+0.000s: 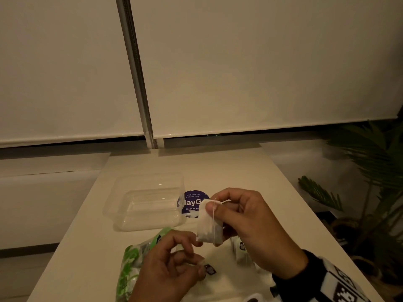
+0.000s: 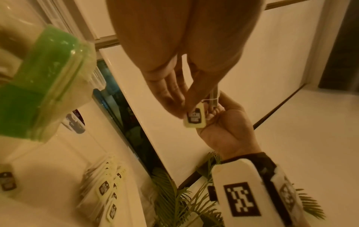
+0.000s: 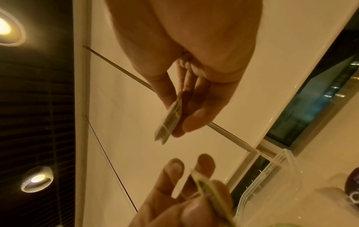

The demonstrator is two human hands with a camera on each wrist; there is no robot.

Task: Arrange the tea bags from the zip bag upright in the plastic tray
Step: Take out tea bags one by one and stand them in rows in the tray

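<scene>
Pinching tea bag (image 1: 209,225), right fingers (image 1: 214,207); left fingers (image 1: 199,270) pinching tag (image 1: 210,269).

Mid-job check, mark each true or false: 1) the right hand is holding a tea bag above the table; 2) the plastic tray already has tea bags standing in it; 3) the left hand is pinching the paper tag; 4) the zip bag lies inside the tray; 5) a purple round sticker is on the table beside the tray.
1) True: the right hand pinches the tea bag in the air.
2) False: the plastic tray looks empty.
3) True: the left hand pinches the paper tag.
4) False: the zip bag lies on the table, nearer the person than the tray.
5) True: the purple sticker sits just right of the tray.
</scene>
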